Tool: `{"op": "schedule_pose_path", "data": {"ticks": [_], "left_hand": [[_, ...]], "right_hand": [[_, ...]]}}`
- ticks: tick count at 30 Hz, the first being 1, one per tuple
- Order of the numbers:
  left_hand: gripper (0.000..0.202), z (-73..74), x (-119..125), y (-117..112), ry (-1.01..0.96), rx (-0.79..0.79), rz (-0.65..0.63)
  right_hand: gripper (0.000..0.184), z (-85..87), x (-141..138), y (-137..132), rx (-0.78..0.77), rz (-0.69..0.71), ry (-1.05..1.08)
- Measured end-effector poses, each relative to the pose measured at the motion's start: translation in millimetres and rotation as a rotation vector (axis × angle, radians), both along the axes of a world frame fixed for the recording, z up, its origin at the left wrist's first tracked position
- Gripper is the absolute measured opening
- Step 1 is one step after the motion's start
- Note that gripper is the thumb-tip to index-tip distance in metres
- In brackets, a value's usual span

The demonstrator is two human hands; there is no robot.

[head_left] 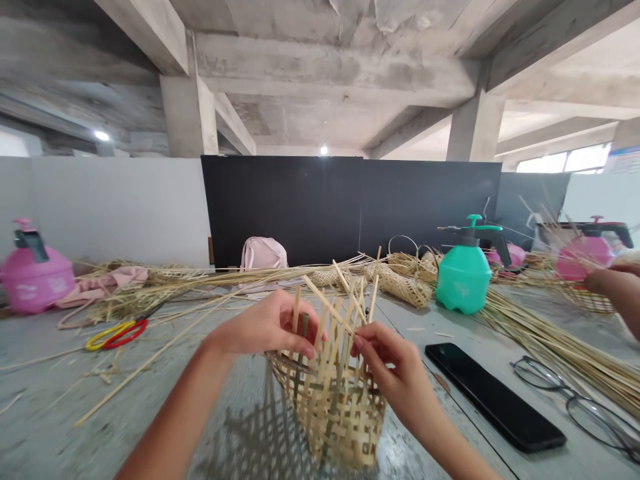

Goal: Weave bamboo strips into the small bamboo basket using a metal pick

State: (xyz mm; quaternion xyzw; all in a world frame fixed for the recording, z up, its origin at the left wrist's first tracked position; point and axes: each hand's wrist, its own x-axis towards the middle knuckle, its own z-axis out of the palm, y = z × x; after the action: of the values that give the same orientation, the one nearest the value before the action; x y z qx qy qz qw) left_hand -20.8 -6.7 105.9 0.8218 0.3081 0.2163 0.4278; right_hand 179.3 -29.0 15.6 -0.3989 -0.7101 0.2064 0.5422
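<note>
A half-woven bamboo basket stands on the grey table in front of me, with loose bamboo strips sticking up from its upper edge, some crossing. My left hand reaches over the left side of the rim, thumb and fingers curled around the basket's edge and upright strips. Its inner fingertips are partly hidden behind the strips. On the right side of the rim, my right hand pinches a bamboo strip between thumb and forefinger. The lower basket wall shows an open, checkered weave.
Red-and-yellow scissors lie left. At right are a black phone, eyeglasses, a green spray bottle and bundled strips. A pink spray bottle stands far left. Another person's hand is at the right edge.
</note>
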Motion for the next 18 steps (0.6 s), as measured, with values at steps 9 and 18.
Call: {"op": "schedule_pose_path", "data": {"ticks": [9,18], "left_hand": [[0.013,-12.3,2.0,11.8,-0.179,-0.146,0.087],[0.017,-10.8,-8.9,15.0,-0.081,0.041,0.149]], "right_hand": [[0.024,1.1,1.9,-1.7,-0.038,-0.01,-0.101],[0.028,0.1,2.3,0.5,-0.028,-0.09,-0.049]]}}
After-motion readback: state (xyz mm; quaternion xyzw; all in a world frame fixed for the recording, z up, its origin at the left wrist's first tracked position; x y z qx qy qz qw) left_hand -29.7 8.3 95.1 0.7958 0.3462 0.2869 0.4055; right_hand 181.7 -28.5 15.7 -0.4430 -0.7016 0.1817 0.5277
